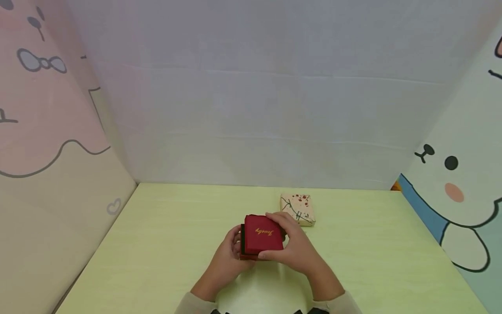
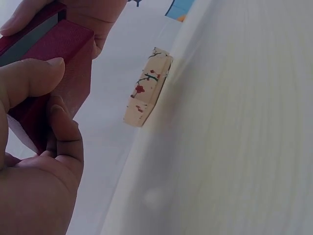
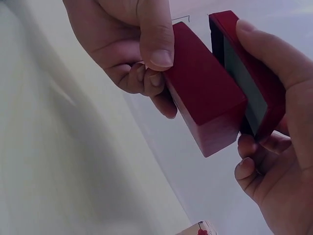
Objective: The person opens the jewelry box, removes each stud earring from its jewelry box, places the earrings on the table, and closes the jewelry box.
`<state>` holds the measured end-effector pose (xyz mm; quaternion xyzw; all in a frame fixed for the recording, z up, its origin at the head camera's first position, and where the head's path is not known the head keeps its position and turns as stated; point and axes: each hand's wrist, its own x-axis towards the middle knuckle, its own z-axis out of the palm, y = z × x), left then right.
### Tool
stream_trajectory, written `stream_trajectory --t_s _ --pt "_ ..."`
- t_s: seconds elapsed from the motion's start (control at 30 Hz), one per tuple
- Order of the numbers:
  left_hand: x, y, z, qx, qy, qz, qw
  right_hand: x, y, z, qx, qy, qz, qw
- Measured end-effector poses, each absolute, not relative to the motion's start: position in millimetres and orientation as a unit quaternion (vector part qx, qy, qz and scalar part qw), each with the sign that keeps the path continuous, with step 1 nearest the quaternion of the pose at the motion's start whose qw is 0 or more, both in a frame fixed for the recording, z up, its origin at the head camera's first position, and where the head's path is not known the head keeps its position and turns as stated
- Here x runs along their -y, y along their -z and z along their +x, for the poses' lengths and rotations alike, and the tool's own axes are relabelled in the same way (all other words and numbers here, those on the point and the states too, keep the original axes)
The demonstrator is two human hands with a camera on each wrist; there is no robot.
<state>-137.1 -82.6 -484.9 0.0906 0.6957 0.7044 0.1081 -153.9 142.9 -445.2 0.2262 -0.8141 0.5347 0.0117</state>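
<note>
A dark red jewelry box is held above the table between both hands, its lid apart from its base on one side. My left hand (image 1: 227, 258) grips the box base (image 3: 205, 83), with the thumb on one face and fingers curled beneath. The lid (image 1: 263, 235), with gold "Jewelry" lettering upside down in the head view, is pinched by my right hand (image 1: 299, 249) between thumb and fingers. A grey lining (image 3: 244, 88) shows inside the lid in the right wrist view. What the base contains is hidden.
Just beyond my right hand, a flat cream box (image 1: 297, 209) with red blossoms and dark branches lies on the pale yellow-green table (image 1: 176, 226). A white wall (image 1: 251, 109) stands behind the table, with cartoon-printed panels at left and right.
</note>
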Motion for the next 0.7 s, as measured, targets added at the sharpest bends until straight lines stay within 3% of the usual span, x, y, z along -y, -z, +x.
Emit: stream_trajectory --t_s 0.7 --pt "82 485 -134 -0.682 -0.715 0.096 0.119 -156 422 -160 0.854 -0.429 0.293 0.027"
